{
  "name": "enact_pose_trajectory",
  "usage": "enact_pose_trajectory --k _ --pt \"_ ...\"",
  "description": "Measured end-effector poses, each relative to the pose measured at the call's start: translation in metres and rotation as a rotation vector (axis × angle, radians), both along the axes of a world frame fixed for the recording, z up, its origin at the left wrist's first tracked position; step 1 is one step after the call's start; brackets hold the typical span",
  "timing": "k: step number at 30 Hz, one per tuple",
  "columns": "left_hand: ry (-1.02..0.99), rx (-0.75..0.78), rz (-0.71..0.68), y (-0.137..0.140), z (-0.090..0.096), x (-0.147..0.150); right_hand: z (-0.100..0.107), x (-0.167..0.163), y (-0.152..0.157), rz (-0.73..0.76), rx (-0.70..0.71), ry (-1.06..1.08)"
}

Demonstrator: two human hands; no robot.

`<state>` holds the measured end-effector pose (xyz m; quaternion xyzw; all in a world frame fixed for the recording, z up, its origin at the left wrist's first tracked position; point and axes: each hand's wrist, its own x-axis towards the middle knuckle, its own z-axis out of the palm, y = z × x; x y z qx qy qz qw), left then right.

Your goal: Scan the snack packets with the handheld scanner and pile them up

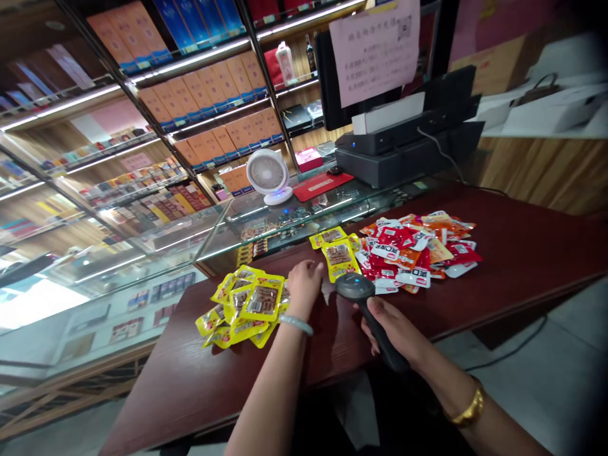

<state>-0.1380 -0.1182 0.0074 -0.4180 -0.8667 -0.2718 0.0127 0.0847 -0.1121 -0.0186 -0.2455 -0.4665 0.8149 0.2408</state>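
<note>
Fingers of the right hand [395, 326] wrap a scanner [360, 290]; the left hand [304, 288] hangs half-curled, its hold unclear.

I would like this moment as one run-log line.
right grip: holds handheld scanner | left grip: beside yellow packets | red packets: piled on table

I count two hands, my left hand [304, 286] and my right hand [395, 325], and one scanner [356, 288], all near the frame's centre. Left of centre I make out at least seven yellow packets [264, 300], overlapping too much for an exact total, and mid-frame at least two more. Red packets [392, 240], right of centre: too heaped to number. Upper middle: one fan [266, 171], one mouse [335, 170].
</note>
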Motion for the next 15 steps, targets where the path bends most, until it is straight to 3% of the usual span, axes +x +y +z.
enact_pose_trajectory --k 3,6,15 --pt "0.009 -0.191 -0.004 0.037 -0.006 0.017 -0.001 0.009 0.004 -0.034 -0.009 0.009" --pt "0.058 -0.27 0.012 0.053 -0.008 0.022 0.0 0.016 0.011 -0.066 0.006 0.015" --pt "-0.12 -0.166 -0.022 0.023 -0.019 0.003 0.024 0.008 0.05 -0.185 0.123 -0.02"
